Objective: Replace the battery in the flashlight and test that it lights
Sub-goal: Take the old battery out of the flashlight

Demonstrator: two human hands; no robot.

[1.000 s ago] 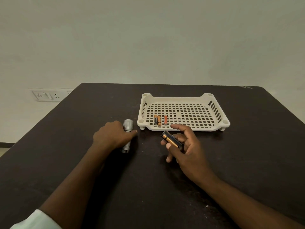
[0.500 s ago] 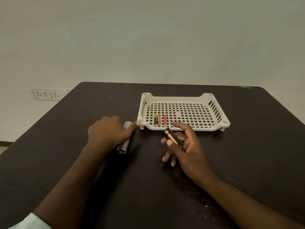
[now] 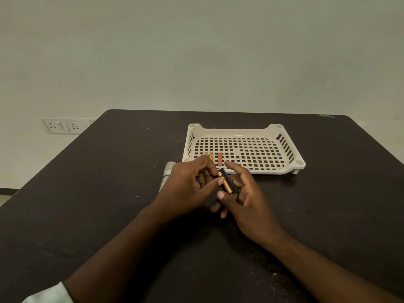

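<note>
My right hand (image 3: 244, 200) holds the battery holder (image 3: 227, 182) (black and copper); my left hand (image 3: 190, 189) pinches it too.

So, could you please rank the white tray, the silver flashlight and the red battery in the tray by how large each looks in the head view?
1. White tray
2. Flashlight, partly hidden behind the left hand
3. Red battery
</note>
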